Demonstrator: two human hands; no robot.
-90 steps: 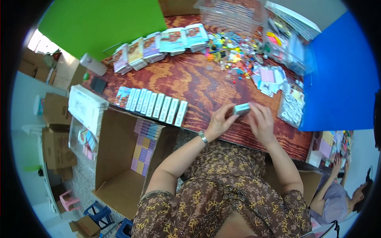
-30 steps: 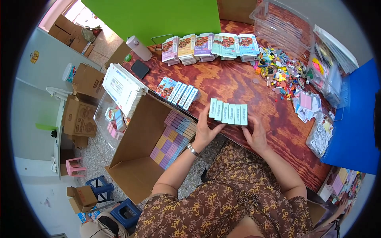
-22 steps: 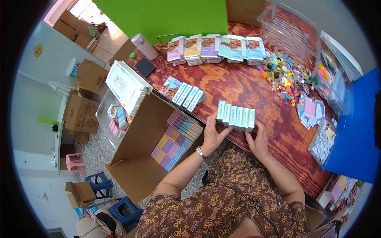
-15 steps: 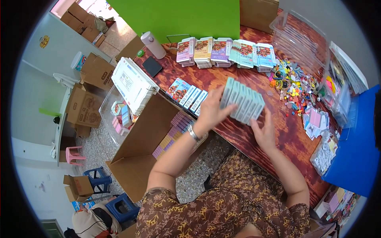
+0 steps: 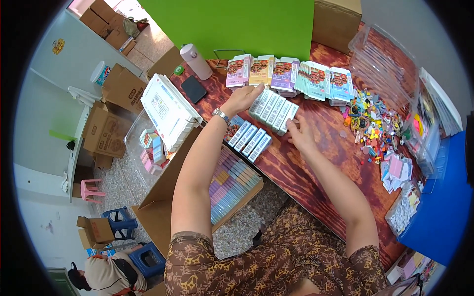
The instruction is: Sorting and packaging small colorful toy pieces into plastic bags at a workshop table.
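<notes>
- The row of small white-and-pale-green cardboard boxes (image 5: 272,111) is over the red-brown wood-grain surface (image 5: 326,129), just beyond the row of small white-and-blue boxes (image 5: 251,141).
- Grip: the left hand (image 5: 243,99) and right hand (image 5: 302,136) clamp the farther row between them — one at each end.
- The step in hand seems to be placing it as a block; the next move calls for even pressure from both sides.
- The left forearm (image 5: 197,165) partly hides the nearer row's end — whether the held boxes touch down, I cannot tell.
</notes>
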